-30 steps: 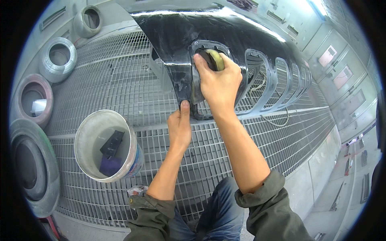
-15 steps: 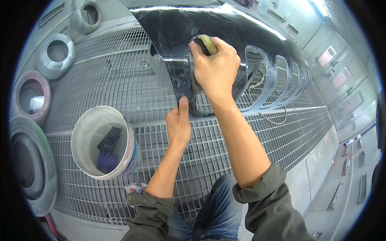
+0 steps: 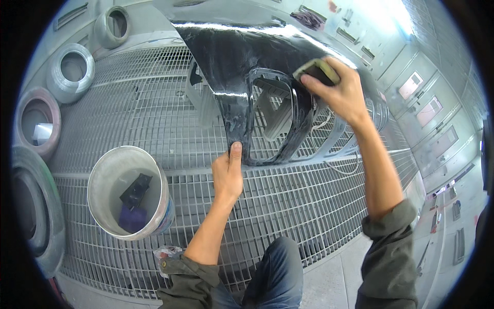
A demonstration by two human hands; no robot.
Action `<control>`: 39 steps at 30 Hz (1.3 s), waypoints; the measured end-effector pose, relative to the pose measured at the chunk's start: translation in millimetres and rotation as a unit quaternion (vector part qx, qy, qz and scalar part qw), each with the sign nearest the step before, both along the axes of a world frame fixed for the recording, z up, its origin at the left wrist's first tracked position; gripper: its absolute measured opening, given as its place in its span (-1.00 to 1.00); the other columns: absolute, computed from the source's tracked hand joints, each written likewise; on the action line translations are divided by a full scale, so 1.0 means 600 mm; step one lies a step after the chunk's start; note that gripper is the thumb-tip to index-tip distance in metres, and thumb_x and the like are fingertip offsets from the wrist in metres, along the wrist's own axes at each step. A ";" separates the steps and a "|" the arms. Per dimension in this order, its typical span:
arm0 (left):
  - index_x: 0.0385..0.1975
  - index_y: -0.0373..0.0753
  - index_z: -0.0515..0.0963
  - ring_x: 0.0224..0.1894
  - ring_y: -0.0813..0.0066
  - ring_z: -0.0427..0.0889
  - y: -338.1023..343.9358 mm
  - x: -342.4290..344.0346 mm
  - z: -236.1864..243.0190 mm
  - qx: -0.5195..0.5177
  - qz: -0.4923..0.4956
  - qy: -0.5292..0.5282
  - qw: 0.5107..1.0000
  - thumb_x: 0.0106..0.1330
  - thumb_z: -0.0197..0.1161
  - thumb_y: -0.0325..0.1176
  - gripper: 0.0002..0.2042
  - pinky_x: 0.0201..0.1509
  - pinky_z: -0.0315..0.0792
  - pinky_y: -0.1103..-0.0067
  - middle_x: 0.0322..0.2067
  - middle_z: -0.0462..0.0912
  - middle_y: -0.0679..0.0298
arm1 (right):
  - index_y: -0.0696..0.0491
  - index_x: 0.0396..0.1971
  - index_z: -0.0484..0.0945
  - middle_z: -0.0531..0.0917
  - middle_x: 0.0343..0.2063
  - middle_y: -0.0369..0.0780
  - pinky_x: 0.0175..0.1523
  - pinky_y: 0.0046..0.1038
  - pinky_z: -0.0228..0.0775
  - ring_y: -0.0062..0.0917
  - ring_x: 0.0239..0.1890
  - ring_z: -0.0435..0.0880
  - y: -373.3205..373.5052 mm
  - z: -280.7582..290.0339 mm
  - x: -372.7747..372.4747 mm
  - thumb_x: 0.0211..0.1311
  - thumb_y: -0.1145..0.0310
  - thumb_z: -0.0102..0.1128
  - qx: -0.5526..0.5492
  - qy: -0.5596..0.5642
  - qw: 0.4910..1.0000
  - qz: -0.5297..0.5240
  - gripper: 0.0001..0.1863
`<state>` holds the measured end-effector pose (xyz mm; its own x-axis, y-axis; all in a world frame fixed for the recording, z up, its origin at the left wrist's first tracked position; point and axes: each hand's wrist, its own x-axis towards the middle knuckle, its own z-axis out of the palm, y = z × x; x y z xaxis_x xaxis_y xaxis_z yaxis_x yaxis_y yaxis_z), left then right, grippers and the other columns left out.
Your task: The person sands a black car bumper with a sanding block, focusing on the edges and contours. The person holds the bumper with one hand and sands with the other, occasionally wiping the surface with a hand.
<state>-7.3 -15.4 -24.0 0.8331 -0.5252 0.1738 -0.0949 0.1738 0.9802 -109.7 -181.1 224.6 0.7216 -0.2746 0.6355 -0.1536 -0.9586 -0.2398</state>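
Note:
A glossy black car body panel (image 3: 234, 49) with a row of slotted grille openings stretches ahead of me, with whitish residue and wet sheen on its surface. My left hand (image 3: 228, 175) is closed on its near left edge, thumb on top and fingers hidden underneath. Between the thumb and fingers of my right hand (image 3: 346, 95) is a yellow-green and dark sanding sponge (image 3: 320, 72). It is tilted, with its dark side partly showing, over the panel just beyond the second slot. I cannot tell whether it touches the surface.
A white bucket (image 3: 95, 190) at left holds murky water, with a black piece (image 3: 136, 190) and a purple piece (image 3: 133, 217) inside. Several wrapped tires (image 3: 72, 64) line the left wall. Metal grating (image 3: 195, 206) covers the floor. A cable (image 3: 342, 169) lies below the slots.
My right hand has moved right with the sanding sponge, from the first slot to past the second. My left hand keeps its hold on the edge. The view has shifted slightly.

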 end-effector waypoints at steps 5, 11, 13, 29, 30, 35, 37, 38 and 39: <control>-0.65 -0.44 0.38 -0.51 0.47 0.30 0.004 -0.015 0.024 0.009 -0.018 0.005 1.000 0.51 -0.03 0.32 -0.21 -0.41 0.22 0.32 -0.70 0.32 0.19 | 0.11 -0.23 0.68 0.67 -0.34 -0.09 -0.06 -0.25 0.46 -0.18 -0.24 0.65 -0.065 0.041 0.071 0.10 0.11 0.53 -0.164 0.135 0.968 0.136 -0.60; -0.65 -0.44 0.37 -0.51 0.46 0.30 0.000 -0.003 0.000 -0.008 -0.016 -0.015 1.000 0.51 -0.03 0.32 -0.20 -0.41 0.22 0.30 -0.71 0.33 0.18 | 0.05 -0.22 0.68 0.68 -0.33 -0.16 -0.08 -0.22 0.48 -0.11 -0.21 0.67 -0.030 0.015 0.112 0.08 0.07 0.56 -0.108 0.140 0.974 0.143 -0.59; -0.66 -0.44 0.37 -0.51 0.46 0.30 0.005 -0.001 -0.004 -0.014 -0.014 -0.006 1.000 0.51 -0.03 0.32 -0.20 -0.41 0.22 0.30 -0.71 0.33 0.18 | 0.05 -0.21 0.71 0.71 -0.34 -0.14 -0.08 -0.23 0.51 -0.15 -0.22 0.71 -0.043 0.024 0.096 0.07 0.07 0.57 -0.116 0.163 0.974 0.110 -0.59; -0.63 -0.41 0.38 -0.55 0.51 0.26 0.017 -0.005 0.022 0.015 -0.052 -0.014 0.998 0.54 -0.10 0.31 -0.22 -0.45 0.17 0.33 -0.73 0.27 0.24 | 0.05 -0.30 0.74 0.72 -0.37 -0.18 -0.11 -0.24 0.50 -0.18 -0.25 0.71 -0.006 0.020 0.169 -0.04 0.00 0.61 -0.067 0.201 0.948 0.237 -0.55; -0.64 -0.41 0.37 -0.55 0.51 0.25 0.013 -0.009 0.018 0.010 -0.052 -0.015 0.998 0.54 -0.10 0.32 -0.22 -0.46 0.16 0.33 -0.73 0.26 0.25 | 0.04 -0.30 0.74 0.73 -0.36 -0.17 -0.11 -0.25 0.51 -0.19 -0.25 0.72 -0.009 0.026 0.162 -0.03 -0.02 0.60 -0.082 0.207 0.950 0.221 -0.54; -0.65 -0.39 0.38 -0.55 0.52 0.23 0.005 -0.005 0.000 -0.018 -0.030 -0.014 0.999 0.54 -0.09 0.31 -0.23 -0.46 0.14 0.36 -0.73 0.26 0.30 | -0.01 -0.25 0.76 0.73 -0.37 -0.19 -0.09 -0.25 0.52 -0.24 -0.25 0.73 -0.043 0.063 0.129 0.00 -0.02 0.59 -0.126 0.227 0.959 0.117 -0.56; -0.65 -0.39 0.39 -0.54 0.53 0.23 0.002 -0.009 0.002 -0.023 -0.027 -0.012 0.999 0.56 -0.08 0.28 -0.24 -0.45 0.15 0.37 -0.72 0.28 0.31 | 0.00 -0.26 0.73 0.72 -0.36 -0.21 -0.08 -0.22 0.51 -0.20 -0.22 0.72 -0.041 0.055 0.130 -0.02 0.01 0.60 -0.147 0.215 0.954 0.149 -0.57; -0.64 -0.39 0.40 -0.54 0.54 0.24 0.000 -0.012 0.007 -0.023 -0.028 -0.013 0.999 0.56 -0.08 0.27 -0.24 -0.45 0.16 0.37 -0.72 0.29 0.31 | 0.01 -0.26 0.72 0.72 -0.35 -0.21 -0.08 -0.21 0.51 -0.19 -0.21 0.71 -0.039 0.045 0.133 -0.02 0.02 0.59 -0.158 0.204 0.951 0.168 -0.57; -0.52 -0.40 0.52 -0.49 0.55 0.31 0.002 -0.013 0.011 -0.003 -0.039 -0.008 0.999 0.57 -0.10 0.27 -0.26 -0.38 0.22 0.42 -0.64 0.42 0.30 | 0.01 -0.26 0.72 0.71 -0.34 -0.21 -0.08 -0.21 0.51 -0.18 -0.20 0.71 -0.038 0.035 0.136 -0.02 0.03 0.59 -0.168 0.193 0.949 0.186 -0.57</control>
